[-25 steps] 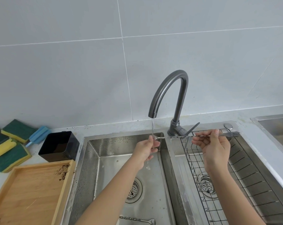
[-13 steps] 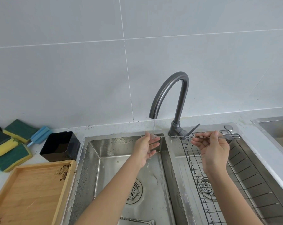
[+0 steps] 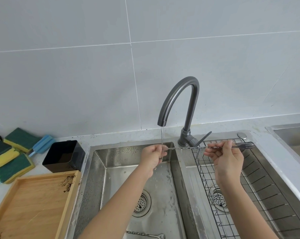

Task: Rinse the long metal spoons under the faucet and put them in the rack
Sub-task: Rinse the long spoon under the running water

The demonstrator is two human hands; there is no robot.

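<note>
At frame centre, the left hand (image 3: 152, 155) pinches the long twisted metal spoon (image 3: 189, 148) under the stream; the right hand (image 3: 226, 158) grips its shaft (thin, stiff, light, probably slippery wet; the twisted stem aids grip)

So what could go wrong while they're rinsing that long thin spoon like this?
The twisted spoon is wet and only pinched by the left hand and right hand, so it might slip into the sink. Its forked end could snag the wire rack. The stream may splash outward.

no readable txt or labels anywhere.
</note>
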